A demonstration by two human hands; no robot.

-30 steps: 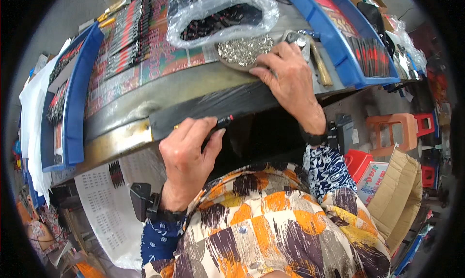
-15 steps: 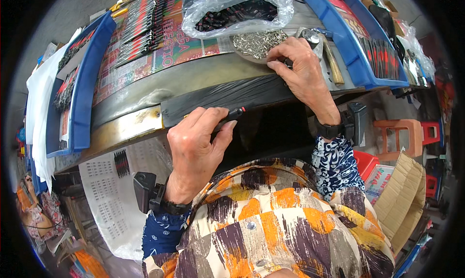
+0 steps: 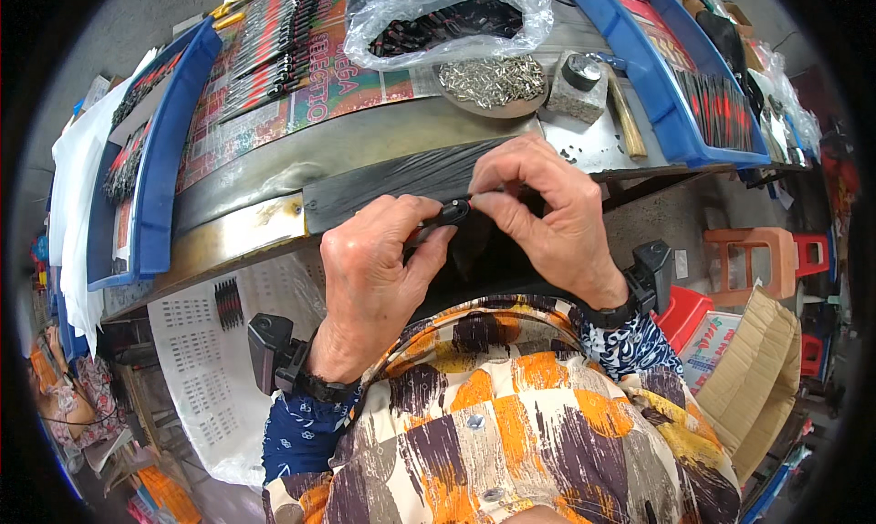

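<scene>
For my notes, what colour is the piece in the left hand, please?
The piece is mostly black, best seen in the head view.

Left hand [image 3: 376, 255] and right hand [image 3: 547, 221] pinch close together.

A small part [image 3: 453, 212] sits between my left hand [image 3: 379, 269] and right hand [image 3: 547, 223] at the front of the workbench [image 3: 374, 132]. Beyond my hands, a dish [image 3: 497, 112] of metal pieces [image 3: 493, 79] lies before an open bag [image 3: 537, 33], with a block [image 3: 575, 95] and a brush [image 3: 625, 118] to its right. A left bin [image 3: 162, 196] and a right bin [image 3: 639, 79] flank them; rows of slender tools [image 3: 274, 45] lie beside the left one.
</scene>
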